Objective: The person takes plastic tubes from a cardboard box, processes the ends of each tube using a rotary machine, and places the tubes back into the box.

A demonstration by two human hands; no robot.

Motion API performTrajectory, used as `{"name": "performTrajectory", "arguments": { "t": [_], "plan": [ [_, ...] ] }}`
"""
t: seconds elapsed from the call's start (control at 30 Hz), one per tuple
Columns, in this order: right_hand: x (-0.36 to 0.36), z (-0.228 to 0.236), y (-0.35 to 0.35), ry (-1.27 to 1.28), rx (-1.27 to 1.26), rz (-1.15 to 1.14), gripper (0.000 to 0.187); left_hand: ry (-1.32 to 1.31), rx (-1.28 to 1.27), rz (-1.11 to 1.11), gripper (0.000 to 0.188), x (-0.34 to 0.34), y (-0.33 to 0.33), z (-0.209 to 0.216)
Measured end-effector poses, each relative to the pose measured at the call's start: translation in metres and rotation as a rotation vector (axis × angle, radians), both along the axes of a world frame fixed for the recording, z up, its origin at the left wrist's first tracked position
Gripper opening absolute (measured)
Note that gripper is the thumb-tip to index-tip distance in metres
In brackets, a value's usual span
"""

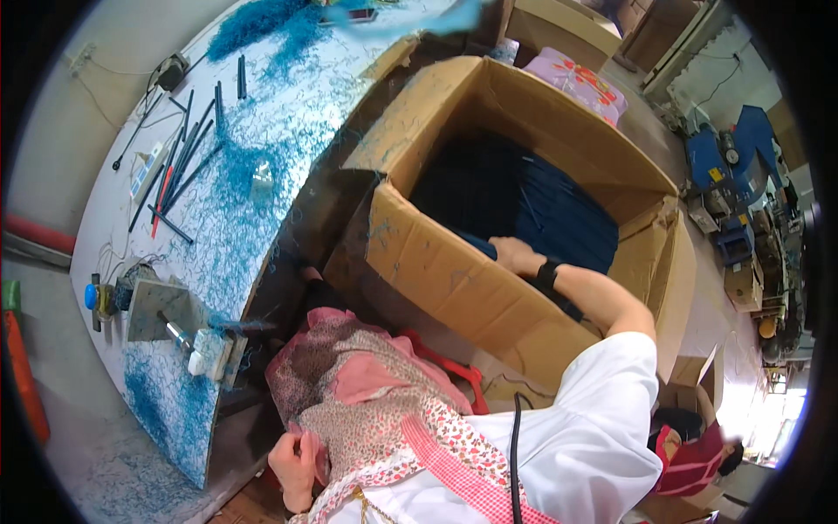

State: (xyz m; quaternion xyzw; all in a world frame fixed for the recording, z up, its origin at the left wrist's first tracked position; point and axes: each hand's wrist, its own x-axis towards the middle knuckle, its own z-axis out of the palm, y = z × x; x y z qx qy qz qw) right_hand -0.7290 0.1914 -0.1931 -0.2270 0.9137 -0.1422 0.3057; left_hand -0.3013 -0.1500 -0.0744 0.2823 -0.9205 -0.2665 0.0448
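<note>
Curly Blue Shavings [244,166] Covered the Flat White Worktop [105,214]

The worktop spread left of the right hand's fingers [499,247] and ahead of the left hand's fingers [305,444]. Well ahead and left of the right fingers lay a thick tangled teal heap [253,28]. Less far ahead on that side, a small clear block [262,177] sat among the shavings. Beyond it, farther left, lay slim dark-blue rods [194,140], one slim red rod [162,196] and a long white-and-blue power strip [147,172]. Ahead and left of the left fingers stood a grey metal-plate fixture [153,307] beside a white block [209,354]. Around the right fingers, a large open brown cardboard box [454,288] carried many long navy rods [567,218].
</note>
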Motion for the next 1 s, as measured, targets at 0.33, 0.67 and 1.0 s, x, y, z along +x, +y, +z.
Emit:
{"name": "performTrajectory", "arguments": {
  "t": [0.33,0.67,1.0],
  "plan": [
    [0.007,0.101,0.011,0.231,0.207,0.149,0.036,0.152,0.079,-0.053,0.014,0.004,-0.013,-0.006],
    [0.011,0.221,0.006,0.642,0.22,0.035,0.041,0.31,0.255,0.001,0.012,0.01,-0.026,0.002],
    [0.185,0.233,-0.227,-0.607,-0.964,0.177,0.056,0.744,1.078,-0.063,0.033,-0.05,-0.052,0.063]
  ]
}}
